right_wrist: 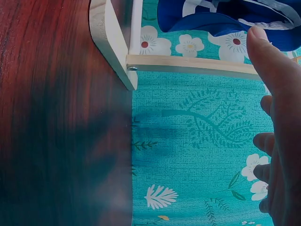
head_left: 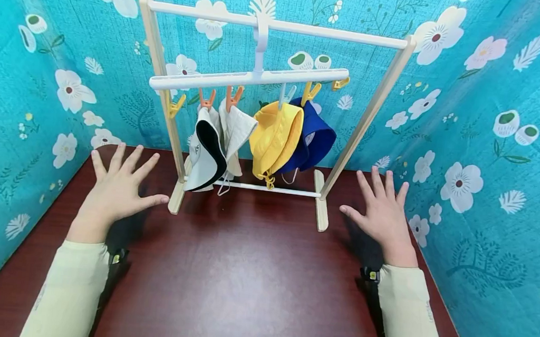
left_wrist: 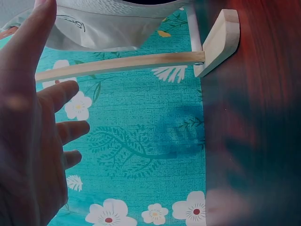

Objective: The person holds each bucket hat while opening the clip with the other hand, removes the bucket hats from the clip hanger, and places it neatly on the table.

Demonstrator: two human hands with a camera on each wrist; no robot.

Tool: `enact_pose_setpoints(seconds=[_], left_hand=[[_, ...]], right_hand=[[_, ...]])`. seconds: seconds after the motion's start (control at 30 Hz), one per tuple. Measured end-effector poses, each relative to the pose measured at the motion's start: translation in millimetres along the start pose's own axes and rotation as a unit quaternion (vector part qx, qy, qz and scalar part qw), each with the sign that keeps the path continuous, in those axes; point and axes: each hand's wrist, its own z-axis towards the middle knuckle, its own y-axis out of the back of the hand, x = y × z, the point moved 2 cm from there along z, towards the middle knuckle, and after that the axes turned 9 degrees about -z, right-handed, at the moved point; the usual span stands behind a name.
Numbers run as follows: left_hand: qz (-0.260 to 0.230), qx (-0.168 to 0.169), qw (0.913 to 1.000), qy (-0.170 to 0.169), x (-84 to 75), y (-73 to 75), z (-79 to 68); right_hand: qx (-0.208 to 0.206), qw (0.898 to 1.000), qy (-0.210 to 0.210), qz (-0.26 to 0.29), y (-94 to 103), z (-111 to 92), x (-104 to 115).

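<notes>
My left hand (head_left: 118, 188) is held over the table at the left of a small wooden rack (head_left: 369, 113), fingers spread and nothing in them. On the rack's other side my right hand (head_left: 383, 214) is likewise spread and bare. A white clip hanger (head_left: 253, 77) hangs from the rack's top bar. Clothespins on it hold a white cap with a black-edged brim (head_left: 200, 152), a cream hat (head_left: 237, 126), a yellow bucket hat (head_left: 274, 137) and a blue hat (head_left: 317, 135). In the right wrist view the blue hat (right_wrist: 207, 21) shows beyond my thumb.
The dark red-brown table (head_left: 242, 282) carries the rack's wooden feet (head_left: 321, 209). Blue flowered cloth (head_left: 490, 154) walls in the back and both sides. A yellow clothespin (head_left: 176, 106) at the hanger's left end and another yellow clothespin (head_left: 340, 84) at its right end hold nothing.
</notes>
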Motion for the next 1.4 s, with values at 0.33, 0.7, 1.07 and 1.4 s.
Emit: enact_pose_setpoints(seconds=[0.33, 0.7, 1.07, 1.4], left_hand=[[-0.023, -0.003, 0.9997, -0.004, -3.1, 2.3, 1.4], [-0.044, -0.004, 0.9989, -0.019, -4.8, -1.3, 2.9], [-0.059, -0.042, 0.9973, -0.014, -9.5, 12.7, 0.8], [-0.105, -0.083, 0.9907, -0.022, -20.9, 24.2, 1.2]], right_hand=[[-0.01, 1.0, 0.001, 0.011, 8.0, 0, 5], [-0.031, 0.999, 0.027, 0.012, 13.5, 4, 16], [-0.034, 0.998, 0.043, 0.037, 20.9, 8, 32], [-0.046, 0.995, 0.061, 0.062, 24.6, 12, 44]])
